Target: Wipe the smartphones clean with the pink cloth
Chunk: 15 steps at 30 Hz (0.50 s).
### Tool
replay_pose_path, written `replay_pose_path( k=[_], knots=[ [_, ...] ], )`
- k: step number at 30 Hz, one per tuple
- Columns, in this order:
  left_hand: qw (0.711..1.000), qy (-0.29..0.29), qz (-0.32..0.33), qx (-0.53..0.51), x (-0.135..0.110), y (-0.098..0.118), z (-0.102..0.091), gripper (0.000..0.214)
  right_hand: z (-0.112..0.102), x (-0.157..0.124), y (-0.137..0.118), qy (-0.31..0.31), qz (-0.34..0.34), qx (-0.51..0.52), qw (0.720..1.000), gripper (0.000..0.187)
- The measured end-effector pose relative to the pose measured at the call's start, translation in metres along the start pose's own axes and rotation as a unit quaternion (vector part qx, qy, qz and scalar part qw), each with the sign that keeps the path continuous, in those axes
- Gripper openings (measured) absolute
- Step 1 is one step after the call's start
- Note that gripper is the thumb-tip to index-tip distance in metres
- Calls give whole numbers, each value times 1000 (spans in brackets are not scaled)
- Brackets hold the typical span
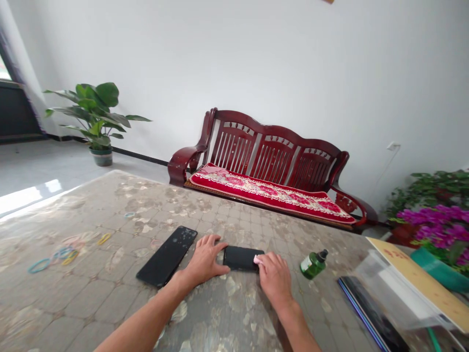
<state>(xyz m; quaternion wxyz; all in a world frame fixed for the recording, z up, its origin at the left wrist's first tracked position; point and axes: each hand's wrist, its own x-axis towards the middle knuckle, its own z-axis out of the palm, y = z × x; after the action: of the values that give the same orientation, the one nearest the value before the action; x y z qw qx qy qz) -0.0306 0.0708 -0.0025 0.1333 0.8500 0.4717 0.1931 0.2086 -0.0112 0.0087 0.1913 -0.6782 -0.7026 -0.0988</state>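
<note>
Pink wad (257,259): I have it pinched in my right hand (275,276) at the black phone (240,258), just left of that grip; my left hand (205,260) holds the phone's other end, thumb and finger wide, beside a larger black slab (167,255)

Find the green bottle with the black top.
The bottle sits right of centre in the head view, on the grey-brown patterned tabletop, just right of the bare right hand.
</note>
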Motion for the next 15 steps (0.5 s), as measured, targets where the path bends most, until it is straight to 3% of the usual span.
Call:
replay_pose_path(
  k=[4,10,15],
  knots=[
    [1000,5,6,1,0,-1,2,65,-1,7,13,11,40,-36,998,18],
    [1000,13,7,0,0,-2,5,64,5,-10,-12,10,-12,4,1000,19],
    [1000,14,6,-2,0,-3,5,61,0,-1,-1,6,7,-12,1000,20]
  ],
)
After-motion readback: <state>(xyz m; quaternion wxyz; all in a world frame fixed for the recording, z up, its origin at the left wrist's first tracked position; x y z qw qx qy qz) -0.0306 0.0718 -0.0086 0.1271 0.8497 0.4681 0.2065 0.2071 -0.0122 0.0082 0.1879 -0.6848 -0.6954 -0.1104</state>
